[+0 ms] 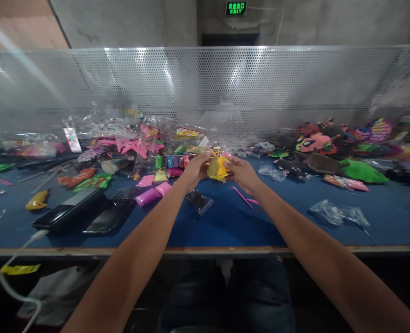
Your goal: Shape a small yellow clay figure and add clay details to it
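Observation:
A small yellow figure [217, 167], seemingly of soft modelling clay, has a pale orange head with dark eye patches. It is held upright just above the blue table, between my two hands. My left hand [195, 169] closes on its left side with bent fingers. From the right, my right hand [242, 173] pinches its body with thumb and fingers. Below the hands lies a small clear bag with something dark in it [200, 201]. Thin pink plastic sticks [242, 198] rest under my right wrist. Pink clay packs [148, 197] lie left of my left forearm.
A black power bank [69, 210] with a white cable and a black phone [109, 215] lie at the left front. Pink, green and dark clay figures and clear wrappers line the back. A crumpled clear bag [340, 212] lies at right. A perforated metal screen [281, 88] stands behind.

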A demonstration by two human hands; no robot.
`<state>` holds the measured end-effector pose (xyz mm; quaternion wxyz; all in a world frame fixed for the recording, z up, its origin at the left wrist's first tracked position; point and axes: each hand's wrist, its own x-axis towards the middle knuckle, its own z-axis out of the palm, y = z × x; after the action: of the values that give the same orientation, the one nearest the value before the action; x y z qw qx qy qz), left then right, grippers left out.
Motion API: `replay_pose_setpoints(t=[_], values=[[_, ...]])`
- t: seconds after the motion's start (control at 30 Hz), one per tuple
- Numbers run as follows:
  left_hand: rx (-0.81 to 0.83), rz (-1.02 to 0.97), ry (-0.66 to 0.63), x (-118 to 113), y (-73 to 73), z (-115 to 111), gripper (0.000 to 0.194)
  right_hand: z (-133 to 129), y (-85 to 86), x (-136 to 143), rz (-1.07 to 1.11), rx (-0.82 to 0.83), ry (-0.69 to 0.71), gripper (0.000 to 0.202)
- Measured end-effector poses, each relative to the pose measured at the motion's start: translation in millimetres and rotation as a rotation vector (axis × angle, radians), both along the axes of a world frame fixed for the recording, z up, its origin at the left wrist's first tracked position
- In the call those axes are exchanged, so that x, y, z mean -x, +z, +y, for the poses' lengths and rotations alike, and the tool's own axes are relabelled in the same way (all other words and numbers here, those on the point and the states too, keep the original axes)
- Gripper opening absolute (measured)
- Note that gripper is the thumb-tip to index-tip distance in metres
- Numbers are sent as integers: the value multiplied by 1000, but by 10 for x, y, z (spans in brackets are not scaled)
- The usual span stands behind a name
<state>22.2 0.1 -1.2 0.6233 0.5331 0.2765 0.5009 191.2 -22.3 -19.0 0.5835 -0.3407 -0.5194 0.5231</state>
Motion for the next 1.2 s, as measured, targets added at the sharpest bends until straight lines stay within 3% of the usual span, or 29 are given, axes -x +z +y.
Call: replay_pose_setpoints(t=[0.1, 0.2, 0.27, 0.37, 0.53, 0.73, 1.0, 1.1, 1.2], values=[[13, 56, -9, -14, 7, -31, 29, -1, 5, 21, -42, -35, -50, 45], [3, 95, 75, -6, 31, -30, 31, 30, 2, 19, -84, -65, -107, 46], [-8, 40, 154, 29, 58, 0, 26, 74, -18, -4, -141, -90, -194, 40], [-17, -91, 225, 109, 93, 67, 20, 150, -81, -42, -396, -181, -322, 26], [-15, -233, 247, 196, 96, 144, 17, 210, -213, -45, -815, -360, -277, 15], [8, -336, 273, 250, 107, 174, 15, 223, -267, -21, -1097, -432, -277, 19], [69, -381, 105, 273, 156, 128, 20, 293, -197, 168, -1345, -541, -243, 22], [16, -378, 67, 271, 149, 101, 19, 376, -159, 258, -1283, -571, -226, 20], [-45, -370, 54, 260, 134, 71, 18, 423, -73, 319, -827, -411, -198, 23]])
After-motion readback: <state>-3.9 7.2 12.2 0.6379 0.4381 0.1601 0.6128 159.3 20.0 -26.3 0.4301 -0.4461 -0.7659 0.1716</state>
